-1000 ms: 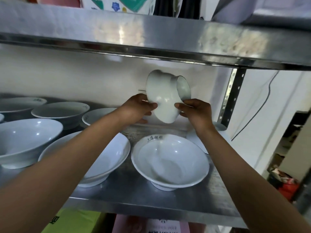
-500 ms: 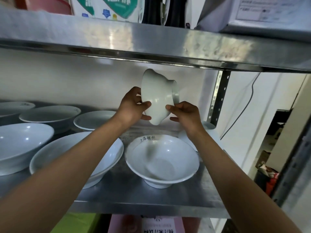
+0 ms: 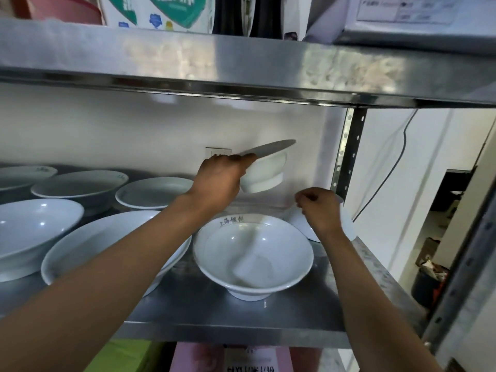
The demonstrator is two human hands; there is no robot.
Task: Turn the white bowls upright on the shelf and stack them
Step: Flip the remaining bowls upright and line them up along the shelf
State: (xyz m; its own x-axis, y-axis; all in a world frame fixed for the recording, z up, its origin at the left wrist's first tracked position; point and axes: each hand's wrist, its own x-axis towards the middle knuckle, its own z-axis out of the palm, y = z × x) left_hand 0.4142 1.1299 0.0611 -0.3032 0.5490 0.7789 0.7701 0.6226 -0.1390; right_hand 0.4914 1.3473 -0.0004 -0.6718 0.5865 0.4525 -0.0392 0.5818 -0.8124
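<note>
Bowl [image 3: 264,167] now rim-up, slightly tilted, held in the air over the shelf [image 3: 241,315] near the back wall. Half a second ago it stood on edge between both hands; a second ago likewise, mouth facing right. So the flip is done.

Left hand [image 3: 220,175] alone carries it: fingers hooked over the near rim, pinching rim and wall. Right hand [image 3: 319,208] has let go and dropped lower right, fingers loosely curled, holding nothing. It hovers just above another white bowl [image 3: 349,224] at the right end of the shelf, which looks to be upside down, though the hand hides most of it.

Below the held bowl, front centre, sits an upright bowl with lettering [image 3: 252,253], empty. Probably the stack base. Judgement: next step is lowering the held bowl into it, or the right hand fetching the inverted one first.

Left of centre, five more bowls [image 3: 155,190] stand upright, unstacked. Stacking has barely begun.

Risk: one-handed rim grip on glazed ware, could slip.
</note>
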